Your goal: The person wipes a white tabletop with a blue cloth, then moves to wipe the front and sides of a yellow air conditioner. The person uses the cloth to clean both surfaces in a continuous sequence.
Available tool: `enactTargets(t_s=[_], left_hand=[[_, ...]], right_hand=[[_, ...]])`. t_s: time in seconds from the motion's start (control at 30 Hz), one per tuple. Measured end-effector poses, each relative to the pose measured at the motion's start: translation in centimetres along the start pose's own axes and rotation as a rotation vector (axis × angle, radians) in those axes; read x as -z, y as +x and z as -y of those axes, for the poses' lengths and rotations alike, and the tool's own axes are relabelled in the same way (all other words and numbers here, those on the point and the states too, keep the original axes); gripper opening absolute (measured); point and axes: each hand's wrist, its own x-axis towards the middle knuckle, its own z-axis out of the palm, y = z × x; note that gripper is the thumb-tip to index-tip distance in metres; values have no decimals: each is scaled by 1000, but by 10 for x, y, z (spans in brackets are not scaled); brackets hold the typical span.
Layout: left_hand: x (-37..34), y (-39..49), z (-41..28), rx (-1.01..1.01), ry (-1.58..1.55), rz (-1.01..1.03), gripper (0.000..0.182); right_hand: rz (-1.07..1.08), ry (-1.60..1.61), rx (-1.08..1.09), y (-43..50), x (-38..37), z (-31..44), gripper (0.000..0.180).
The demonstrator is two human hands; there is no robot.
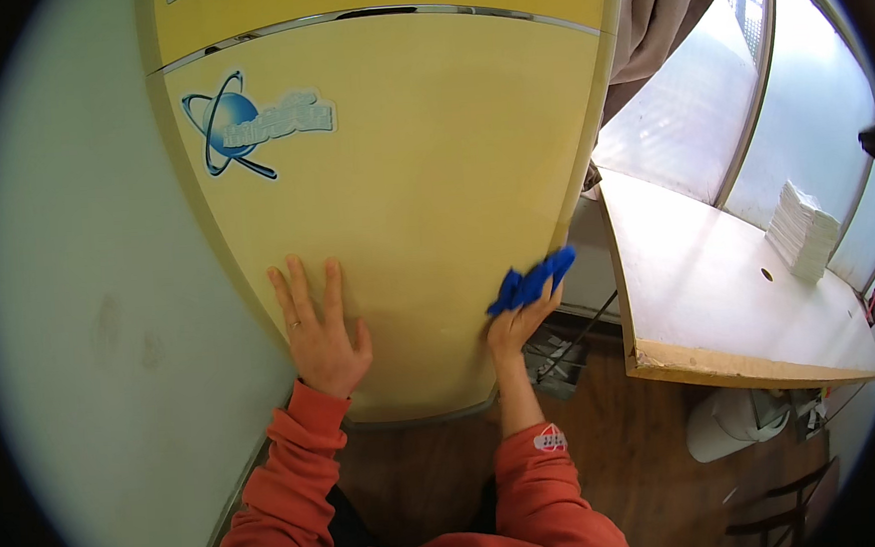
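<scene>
A tall yellow appliance cabinet (416, 169) with a glossy front panel stands before me. A chrome strip (384, 11) crosses it near the top, and a blue globe sticker with raised lettering (231, 124) is at its upper left. My left hand (325, 340) rests flat on the lower left of the panel, fingers spread, a ring on one finger. My right hand (519, 325) grips a bunched blue cloth (534, 281) at the panel's lower right edge. Part of the cloth lies over the fingers, and some fingertips are hidden.
To the right is a white tabletop (701, 280) with a worn wooden edge, bearing a stack of white paper (803, 232). Beneath it a white bin (725, 429) stands on the wooden floor. A pale wall (98, 257) runs close on the left; a brown curtain (648, 27) hangs by the windows.
</scene>
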Motion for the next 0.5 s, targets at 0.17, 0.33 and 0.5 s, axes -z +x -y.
enactTargets(t_s=[0.17,0.33,0.5], left_hand=[[6,-3,4,24,-103,-19,94],[9,-12,12,106,-224,-109,97],[9,-28,18,152,-150,-45,97]], right_hand=[[119,-213,316,57,-40,65,48],[411,-174,798,-16,-41,80,41],[743,-289,887,-42,9,30,38]])
